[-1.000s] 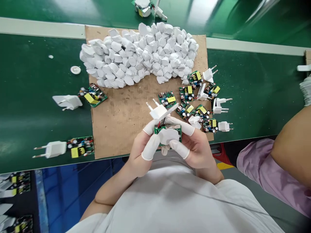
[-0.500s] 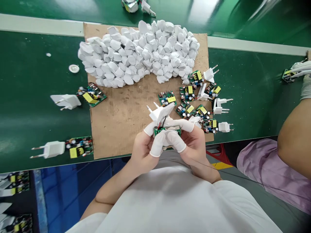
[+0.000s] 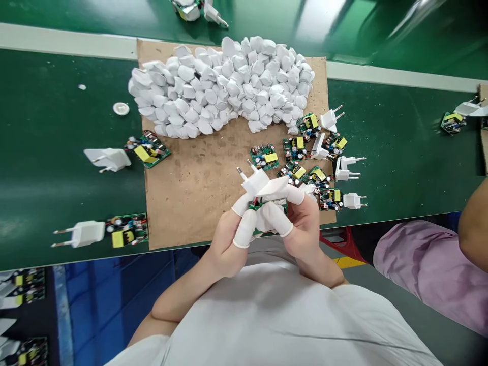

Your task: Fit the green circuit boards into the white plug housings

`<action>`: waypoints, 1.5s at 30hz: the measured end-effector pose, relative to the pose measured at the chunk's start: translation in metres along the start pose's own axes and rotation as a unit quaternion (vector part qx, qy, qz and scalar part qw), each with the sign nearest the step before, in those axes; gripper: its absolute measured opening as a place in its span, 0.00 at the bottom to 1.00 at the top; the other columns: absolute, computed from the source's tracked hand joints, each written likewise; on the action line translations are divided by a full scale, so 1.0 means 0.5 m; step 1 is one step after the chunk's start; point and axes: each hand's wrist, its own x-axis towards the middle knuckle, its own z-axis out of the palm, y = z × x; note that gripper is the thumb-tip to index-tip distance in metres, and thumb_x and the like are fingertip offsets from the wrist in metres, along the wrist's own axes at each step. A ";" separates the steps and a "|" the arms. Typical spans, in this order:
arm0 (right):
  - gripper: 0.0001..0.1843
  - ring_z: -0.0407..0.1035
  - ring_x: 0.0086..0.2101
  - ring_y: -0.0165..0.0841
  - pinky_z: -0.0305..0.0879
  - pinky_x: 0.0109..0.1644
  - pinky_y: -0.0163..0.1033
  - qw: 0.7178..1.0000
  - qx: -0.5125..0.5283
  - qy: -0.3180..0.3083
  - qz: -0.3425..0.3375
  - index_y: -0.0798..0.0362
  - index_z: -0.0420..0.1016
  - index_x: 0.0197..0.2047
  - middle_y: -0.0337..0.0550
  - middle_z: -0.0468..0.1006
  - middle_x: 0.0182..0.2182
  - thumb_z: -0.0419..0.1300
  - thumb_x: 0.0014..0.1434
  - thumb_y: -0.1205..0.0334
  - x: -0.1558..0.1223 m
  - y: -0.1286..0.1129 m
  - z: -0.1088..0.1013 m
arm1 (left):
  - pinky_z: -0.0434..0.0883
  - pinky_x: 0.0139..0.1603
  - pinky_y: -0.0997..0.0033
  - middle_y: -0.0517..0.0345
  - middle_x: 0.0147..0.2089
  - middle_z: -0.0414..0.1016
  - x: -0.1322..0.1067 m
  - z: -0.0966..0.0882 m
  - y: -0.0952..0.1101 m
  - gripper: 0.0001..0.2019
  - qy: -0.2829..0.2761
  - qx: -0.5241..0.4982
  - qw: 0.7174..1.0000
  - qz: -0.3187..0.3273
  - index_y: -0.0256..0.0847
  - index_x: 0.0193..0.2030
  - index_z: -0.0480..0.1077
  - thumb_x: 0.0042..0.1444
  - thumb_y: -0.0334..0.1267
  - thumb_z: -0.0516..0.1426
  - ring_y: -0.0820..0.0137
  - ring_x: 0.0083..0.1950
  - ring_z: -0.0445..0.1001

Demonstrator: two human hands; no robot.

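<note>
Both my hands wear white finger cots and meet over the near edge of a brown cardboard sheet (image 3: 190, 178). My left hand (image 3: 231, 234) and my right hand (image 3: 301, 223) are closed together round a small green circuit board (image 3: 267, 205) pressed into a white housing shell. A white two-pin plug cap (image 3: 259, 182), wired to the board, sticks up above my fingertips, its pins pointing up and left.
A large heap of white housing shells (image 3: 224, 86) covers the far half of the cardboard. Several circuit boards with plug caps (image 3: 316, 157) lie at its right. More board-and-plug sets (image 3: 114, 155) (image 3: 99, 234) rest on the green belt at left. A co-worker's arm (image 3: 473, 218) is at the right.
My hands have pressed closer together and the plug cap has dropped towards the board. The co-worker's gloved hand has left a board and plug on the belt at far right and withdrawn.
</note>
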 end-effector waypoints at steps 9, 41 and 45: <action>0.21 0.82 0.37 0.38 0.85 0.43 0.43 0.998 -0.030 -0.017 0.046 0.48 0.85 0.42 0.44 0.87 0.38 0.72 0.67 0.37 -0.006 -0.019 -0.014 | 0.85 0.51 0.56 0.46 0.51 0.89 -0.002 -0.006 -0.006 0.24 0.001 -0.059 0.998 -0.036 0.47 0.65 0.82 0.70 0.56 0.64 0.56 0.46 0.87; 0.21 0.83 0.45 0.40 0.84 0.49 0.43 0.995 -0.066 -0.076 0.019 0.47 0.82 0.58 0.46 0.88 0.49 0.73 0.68 0.46 -0.023 -0.015 -0.040 | 0.71 0.25 0.75 0.55 0.34 0.81 0.030 0.010 0.039 0.21 -0.064 -0.074 0.992 -0.075 0.42 0.58 0.84 0.68 0.55 0.67 0.73 0.26 0.69; 0.24 0.83 0.47 0.40 0.85 0.50 0.43 0.992 -0.067 -0.099 0.048 0.46 0.79 0.64 0.46 0.87 0.52 0.71 0.70 0.48 -0.028 -0.017 -0.047 | 0.71 0.25 0.74 0.55 0.33 0.82 0.036 0.008 0.034 0.23 -0.054 -0.079 0.991 -0.092 0.42 0.58 0.84 0.66 0.55 0.69 0.72 0.25 0.71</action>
